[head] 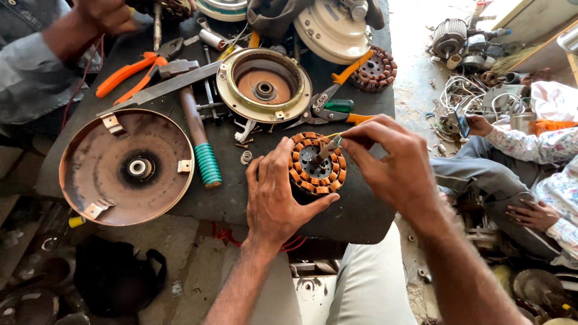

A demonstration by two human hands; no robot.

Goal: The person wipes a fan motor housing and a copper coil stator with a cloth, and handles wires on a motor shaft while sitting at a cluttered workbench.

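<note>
Both forearms reach in from the bottom edge toward a stator (317,164), a ring of copper-wound coils that sits on the dark counter (355,210) near its front edge. The left hand (278,195) lies beside and partly around the stator's left side, fingers (319,204) curled under its lower rim, steadying it without closing fully. The right hand (391,159) comes in from the right, its fingers pinched on a small metal tool (328,147) whose tip points into the stator's dark centre.

Just behind the stator lie snips (337,111) with orange and green handles. Behind those sits a round motor housing (264,84) with a brass-coloured rim, open side up. To the left lies a large shallow rusty cover (126,167) with a bearing at its middle and small brackets on its rim. Between cover and stator lies a hammer (195,123), its handle ending in a green ribbed grip. Orange pliers (135,72) lie farther back on the left, below another person's hand (105,15). A second stator (376,69) rests near the counter's far right corner. At the right, someone in floral clothing sits low on the floor (415,90), holding a phone (462,125).
</note>
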